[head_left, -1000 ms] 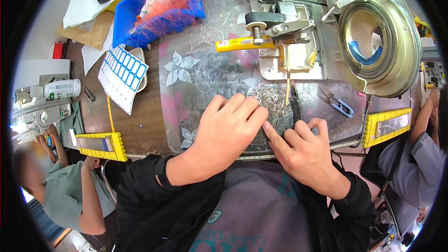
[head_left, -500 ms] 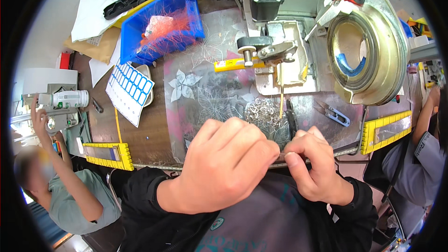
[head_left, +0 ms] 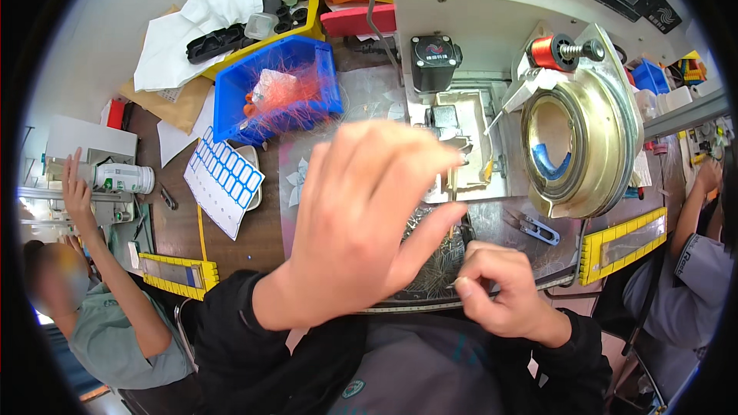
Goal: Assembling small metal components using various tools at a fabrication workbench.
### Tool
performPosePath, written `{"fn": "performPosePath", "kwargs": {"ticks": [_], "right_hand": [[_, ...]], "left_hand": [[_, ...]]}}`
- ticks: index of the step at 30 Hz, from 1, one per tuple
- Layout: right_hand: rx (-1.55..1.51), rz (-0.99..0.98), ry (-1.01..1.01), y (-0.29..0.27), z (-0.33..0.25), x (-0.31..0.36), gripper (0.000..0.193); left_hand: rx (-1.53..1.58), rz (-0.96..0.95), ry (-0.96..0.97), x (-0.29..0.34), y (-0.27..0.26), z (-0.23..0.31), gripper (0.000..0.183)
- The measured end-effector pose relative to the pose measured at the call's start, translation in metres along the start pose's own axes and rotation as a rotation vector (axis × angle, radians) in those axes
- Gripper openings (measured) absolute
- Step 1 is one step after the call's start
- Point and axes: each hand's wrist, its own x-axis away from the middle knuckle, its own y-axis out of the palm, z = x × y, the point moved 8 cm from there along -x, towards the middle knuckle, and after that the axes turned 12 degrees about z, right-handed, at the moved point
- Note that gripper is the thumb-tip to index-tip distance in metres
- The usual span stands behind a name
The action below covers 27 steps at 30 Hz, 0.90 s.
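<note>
My left hand (head_left: 354,219) is raised over the bench in front of the machine's small clamp, slightly blurred. Its thumb stands apart from the fingers, and I see nothing held in it. Lower and to the right, my right hand (head_left: 503,292) is closed in a pinch; a tiny light bit shows at the thumb tip, too small to name. Behind and between the hands lies a pile of small metal parts (head_left: 423,280), partly covered by my left hand. Blue-handled thread snips (head_left: 538,230) lie beyond my right hand.
A brass-coloured machine ring (head_left: 538,184) with a red wire spool (head_left: 552,54) stands at the right. Back left are a blue bin (head_left: 227,111) of red wire scraps and a label sheet (head_left: 219,204). Yellow-framed trays (head_left: 181,277) edge the bench. Another person (head_left: 127,330) sits at the left.
My left hand has moved up and away from my right hand, its thumb now spread. My right hand stays pinched, slightly lower. The view has tilted, showing more of the machine's top.
</note>
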Motion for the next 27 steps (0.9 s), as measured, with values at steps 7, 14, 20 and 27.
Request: {"fn": "performPosePath", "kwargs": {"ticks": [7,14,20,27], "right_hand": [[0.008,-0.118,-0.077,0.017,-0.002,-0.001,0.015],[0.053,-0.179,-0.068,0.014,0.0,0.003,0.017],[0.04,-0.164,-0.086,0.01,0.0,-0.002,0.017],[0.037,-0.171,-0.137,0.012,-0.011,-0.01,0.017]], "left_hand": [[-0.042,-0.092,-0.031,-0.02,0.041,-0.01,0.033],[0.077,-0.028,-0.111,-0.022,0.027,-0.018,0.006],[0.095,-0.102,-0.118,-0.028,0.018,-0.014,0.007],[0.179,-0.136,-0.192,-0.024,0.026,-0.014,0.003]]}}
